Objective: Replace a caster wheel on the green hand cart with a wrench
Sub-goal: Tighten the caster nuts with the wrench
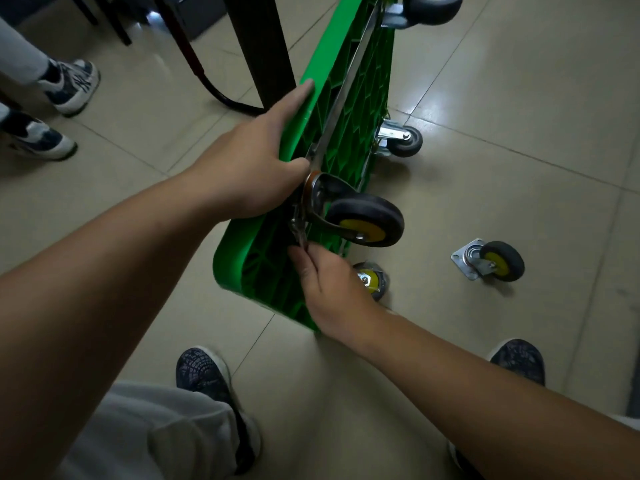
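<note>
The green hand cart (232, 261) stands on its side edge on the tiled floor, its ribbed underside facing right. My left hand (256, 168) holds its upper rim, fingers stretched along the edge and thumb hooked under. A caster (363, 220) with a black tyre and yellow hub sticks out from the near corner. My right hand (325, 282) pinches a slim metal wrench (299, 230) at the base of that caster's plate. A loose caster (491, 259) with its mounting plate lies on the floor to the right. Another yellow-hub wheel (372, 280) is partly hidden behind my right hand.
Two grey casters (401, 140) (429, 8) sit at the cart's far end. A dark table leg (266, 50) and a curved chair base (207, 77) stand just behind the cart. Another person's sneakers (69, 88) are at the far left. My own shoes (207, 375) (519, 358) frame the near floor.
</note>
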